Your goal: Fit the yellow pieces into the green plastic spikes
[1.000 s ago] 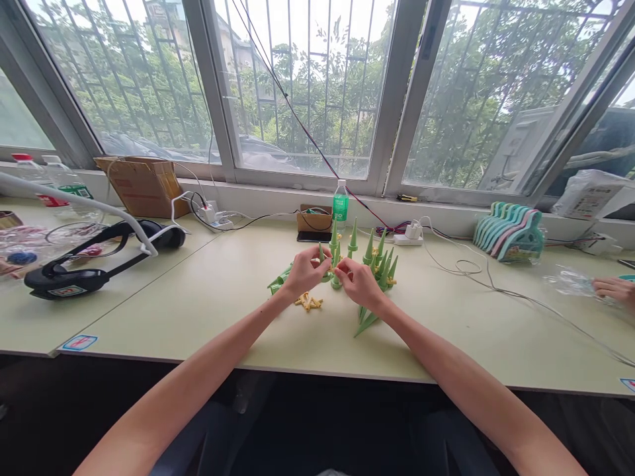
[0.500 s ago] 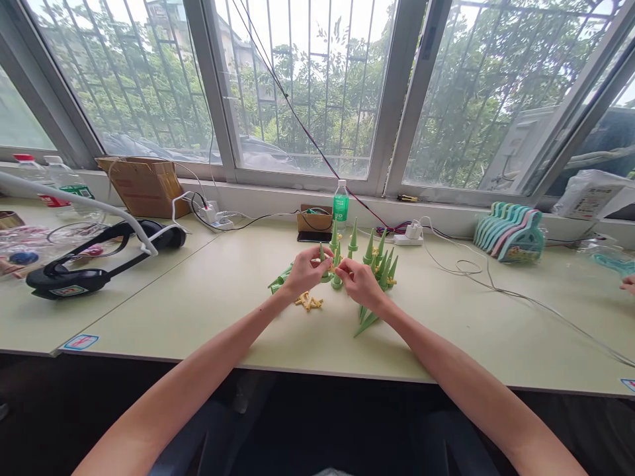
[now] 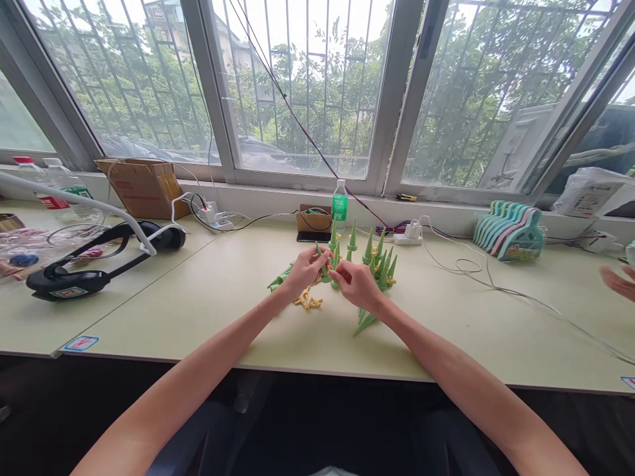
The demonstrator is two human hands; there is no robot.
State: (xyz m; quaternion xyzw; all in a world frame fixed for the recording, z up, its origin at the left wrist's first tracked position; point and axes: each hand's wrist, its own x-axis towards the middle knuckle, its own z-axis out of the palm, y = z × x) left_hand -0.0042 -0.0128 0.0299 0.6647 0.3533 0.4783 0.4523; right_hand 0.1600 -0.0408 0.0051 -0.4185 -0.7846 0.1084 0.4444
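Slantwise, cone (image 3: 319, 251) in left grip (image 3: 302, 270)

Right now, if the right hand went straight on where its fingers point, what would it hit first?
Most likely the green cone in the left hand, or that hand itself; the right hand is close beside both, though exact depth is hard to judge.

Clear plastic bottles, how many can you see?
3: a red-capped bottle and a white-capped bottle at far left, and a green-labelled bottle behind the green plastic cones. A clear object cut off at the right edge may be another.
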